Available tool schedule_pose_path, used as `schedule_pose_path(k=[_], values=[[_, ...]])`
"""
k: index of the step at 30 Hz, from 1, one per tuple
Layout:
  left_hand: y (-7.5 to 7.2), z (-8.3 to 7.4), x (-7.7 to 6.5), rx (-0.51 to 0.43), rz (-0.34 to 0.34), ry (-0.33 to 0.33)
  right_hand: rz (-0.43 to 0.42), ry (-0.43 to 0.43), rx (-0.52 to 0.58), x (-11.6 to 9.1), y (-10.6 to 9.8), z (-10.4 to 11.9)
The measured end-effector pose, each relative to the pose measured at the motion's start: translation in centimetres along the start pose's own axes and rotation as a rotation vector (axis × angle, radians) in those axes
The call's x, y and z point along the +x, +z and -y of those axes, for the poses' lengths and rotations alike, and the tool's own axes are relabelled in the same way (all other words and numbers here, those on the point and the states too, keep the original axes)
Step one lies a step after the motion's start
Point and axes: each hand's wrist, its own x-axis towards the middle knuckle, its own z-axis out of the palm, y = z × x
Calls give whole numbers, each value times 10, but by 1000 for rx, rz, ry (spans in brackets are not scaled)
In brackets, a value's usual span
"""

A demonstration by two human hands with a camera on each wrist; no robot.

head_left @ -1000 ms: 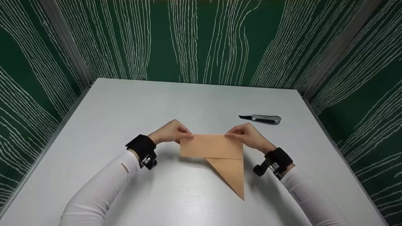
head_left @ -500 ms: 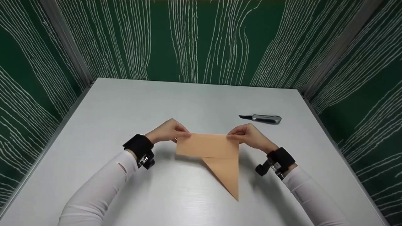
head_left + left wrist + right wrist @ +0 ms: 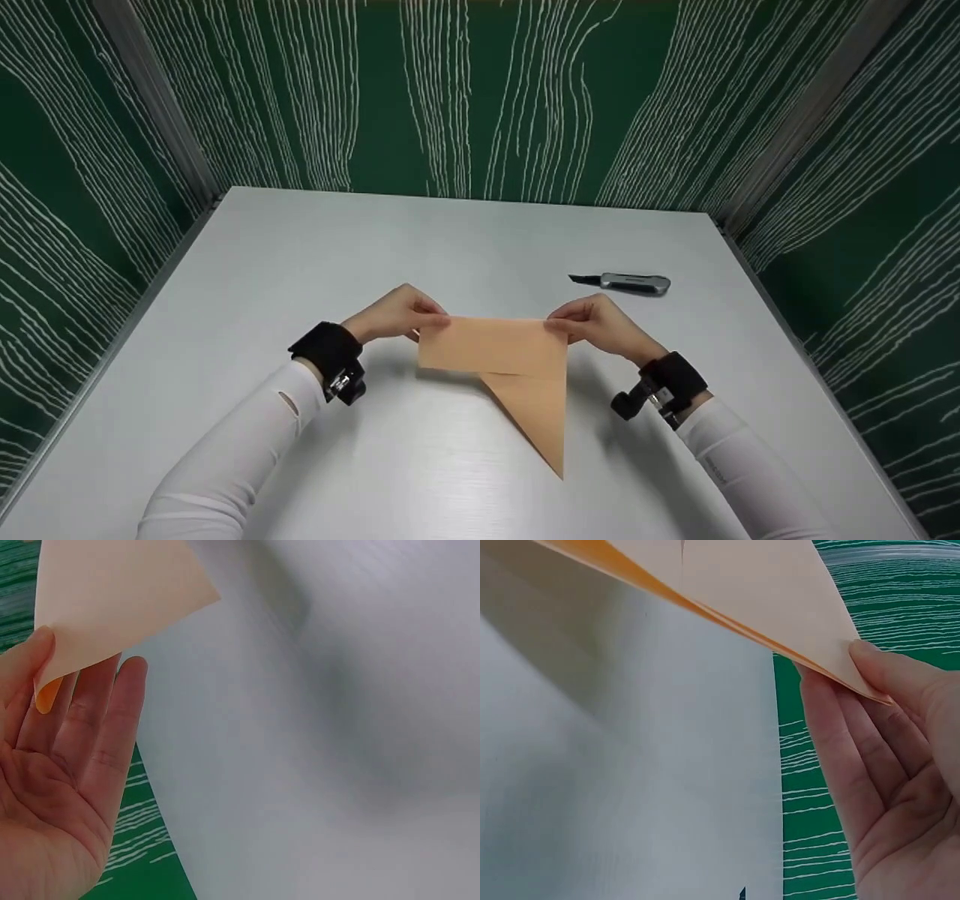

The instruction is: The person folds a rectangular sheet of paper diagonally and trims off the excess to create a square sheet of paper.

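Note:
A folded sheet of orange paper point(image 3: 492, 346) is held up above the white table, with a straight band along its top and a triangular flap pointing down at the right. My left hand point(image 3: 399, 313) pinches its upper left corner between thumb and fingers. At the upper right corner, my right hand point(image 3: 600, 327) pinches the paper the same way. In the left wrist view the paper point(image 3: 120, 596) curls slightly by the thumb, and the other fingers lie behind it. Stacked layers of the paper point(image 3: 772, 607) show along the edge in the right wrist view.
A grey utility knife point(image 3: 634, 283) lies on the white table point(image 3: 360, 240) behind my right hand, blade pointing left. Green walls point(image 3: 495, 97) with white wavy lines stand at the back and both sides. Black straps with small cameras circle both wrists.
Both hands have spread slightly apart along the paper's top edge. The paper has shifted a little to the left, its lower tip with it. The knife has stayed in place.

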Motion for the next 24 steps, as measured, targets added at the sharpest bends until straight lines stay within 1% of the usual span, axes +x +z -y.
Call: schedule_pose_path(k=[7, 13, 18, 24], values=[[-1, 1, -2, 22, -30, -5, -3, 29, 10, 1, -1, -1], [-1, 0, -3, 56, -2, 5, 1, 25, -3, 1, -2, -2], [0, -1, -4, 99, 14, 37, 5, 27, 1, 0, -3, -3], [0, -2, -6, 180, 17, 88, 3, 30, -11, 1, -4, -4]])
